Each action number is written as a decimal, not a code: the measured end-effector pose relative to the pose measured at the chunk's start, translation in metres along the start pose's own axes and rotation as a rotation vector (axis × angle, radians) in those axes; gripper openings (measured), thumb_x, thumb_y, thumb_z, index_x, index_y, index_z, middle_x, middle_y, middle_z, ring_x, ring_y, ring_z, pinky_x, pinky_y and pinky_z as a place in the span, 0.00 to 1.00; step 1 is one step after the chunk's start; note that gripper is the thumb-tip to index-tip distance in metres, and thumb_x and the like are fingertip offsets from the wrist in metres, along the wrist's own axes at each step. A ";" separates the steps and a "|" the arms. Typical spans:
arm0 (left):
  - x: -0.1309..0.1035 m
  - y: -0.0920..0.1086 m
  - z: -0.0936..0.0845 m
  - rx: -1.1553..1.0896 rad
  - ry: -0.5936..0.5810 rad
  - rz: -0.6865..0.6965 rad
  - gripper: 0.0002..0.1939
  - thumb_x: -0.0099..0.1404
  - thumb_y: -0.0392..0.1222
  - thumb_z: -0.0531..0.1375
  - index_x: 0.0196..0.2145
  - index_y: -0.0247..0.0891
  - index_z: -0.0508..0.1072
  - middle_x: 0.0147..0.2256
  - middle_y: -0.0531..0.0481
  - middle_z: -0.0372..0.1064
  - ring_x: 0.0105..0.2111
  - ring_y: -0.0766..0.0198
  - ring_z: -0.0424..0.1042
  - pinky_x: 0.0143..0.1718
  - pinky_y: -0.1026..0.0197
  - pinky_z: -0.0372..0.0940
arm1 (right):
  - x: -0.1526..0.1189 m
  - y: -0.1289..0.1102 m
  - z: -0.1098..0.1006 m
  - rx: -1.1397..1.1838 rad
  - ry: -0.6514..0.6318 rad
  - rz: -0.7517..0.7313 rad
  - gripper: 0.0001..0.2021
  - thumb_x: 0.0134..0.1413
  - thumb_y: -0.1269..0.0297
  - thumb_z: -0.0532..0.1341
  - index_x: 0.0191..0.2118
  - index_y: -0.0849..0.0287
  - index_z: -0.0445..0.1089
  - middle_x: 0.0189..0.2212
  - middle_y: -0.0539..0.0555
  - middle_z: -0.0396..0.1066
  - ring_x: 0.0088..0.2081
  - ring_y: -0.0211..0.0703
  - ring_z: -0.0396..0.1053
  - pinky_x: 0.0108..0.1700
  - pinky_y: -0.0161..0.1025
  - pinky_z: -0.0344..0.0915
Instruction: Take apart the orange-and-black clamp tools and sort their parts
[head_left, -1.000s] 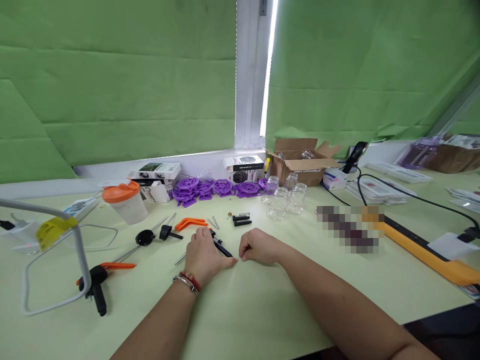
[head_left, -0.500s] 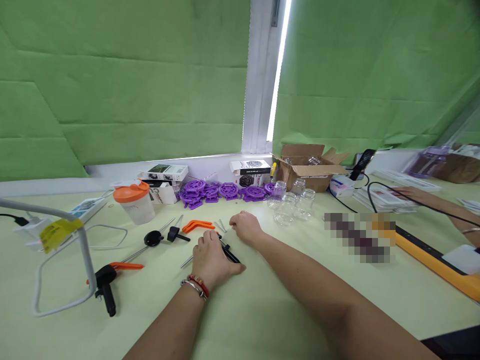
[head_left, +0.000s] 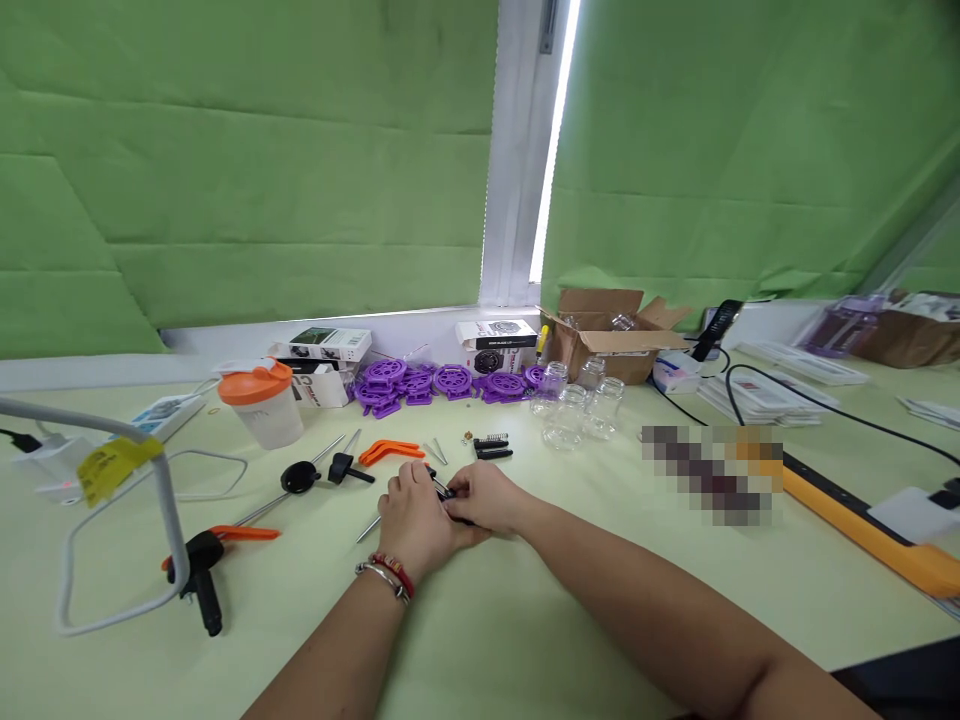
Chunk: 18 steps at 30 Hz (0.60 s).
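My left hand (head_left: 420,515) is closed on a black part, mostly hidden beneath the palm and fingers. Against it, my right hand (head_left: 487,497) has its fingers pinched together at the same part; whether they hold something small is hidden. Beyond them lie small black pieces (head_left: 493,454) with a spring (head_left: 492,437), and thin metal pins (head_left: 436,452). An orange handle (head_left: 391,452) rests behind my left hand. To the left are a black knob with a stem (head_left: 349,469), a round black piece on a metal rod (head_left: 299,477), and a black part (head_left: 208,600) with an orange handle (head_left: 251,533).
Purple wheel-like parts (head_left: 453,381), glass jars (head_left: 566,425) and an open cardboard box (head_left: 616,345) line the back. An orange-lidded cup (head_left: 259,400) and grey wire frame (head_left: 169,520) stand left. A yellow-and-black bar (head_left: 862,530) and a black cable (head_left: 832,405) are right.
My right hand has come back toward me from the small pieces behind, uncovering them, and now meets my left hand. The other person's hand at the right has left the view.
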<state>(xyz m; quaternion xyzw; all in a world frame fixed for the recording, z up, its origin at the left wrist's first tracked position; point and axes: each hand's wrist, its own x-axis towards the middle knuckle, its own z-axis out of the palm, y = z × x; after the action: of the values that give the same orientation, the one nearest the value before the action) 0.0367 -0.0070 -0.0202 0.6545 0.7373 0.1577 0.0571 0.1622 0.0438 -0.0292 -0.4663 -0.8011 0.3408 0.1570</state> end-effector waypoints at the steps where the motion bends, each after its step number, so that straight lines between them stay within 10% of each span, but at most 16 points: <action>1: 0.000 0.000 0.001 0.007 0.002 -0.004 0.46 0.35 0.61 0.65 0.48 0.35 0.57 0.47 0.39 0.59 0.47 0.45 0.62 0.43 0.51 0.57 | -0.003 0.001 0.001 0.002 0.002 -0.006 0.08 0.44 0.61 0.62 0.26 0.61 0.73 0.17 0.46 0.61 0.21 0.32 0.54 0.23 0.31 0.49; 13: -0.007 -0.003 -0.011 0.106 0.048 -0.105 0.42 0.50 0.60 0.58 0.53 0.27 0.55 0.50 0.30 0.57 0.49 0.40 0.58 0.43 0.44 0.57 | -0.030 0.038 -0.036 -0.021 0.146 -0.002 0.22 0.31 0.64 0.71 0.39 0.59 0.70 0.33 0.51 0.70 0.32 0.39 0.65 0.31 0.33 0.59; 18: -0.013 0.008 -0.018 -0.045 0.191 0.113 0.35 0.53 0.50 0.60 0.54 0.31 0.57 0.54 0.33 0.55 0.57 0.42 0.51 0.54 0.44 0.50 | -0.044 0.047 -0.048 -0.087 0.175 0.015 0.08 0.41 0.68 0.66 0.32 0.58 0.72 0.35 0.52 0.70 0.34 0.40 0.66 0.35 0.34 0.60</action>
<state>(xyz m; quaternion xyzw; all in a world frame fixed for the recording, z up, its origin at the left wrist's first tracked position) 0.0408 -0.0223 -0.0024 0.6755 0.6975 0.2391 -0.0077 0.2422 0.0411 -0.0241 -0.5066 -0.7949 0.2648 0.2035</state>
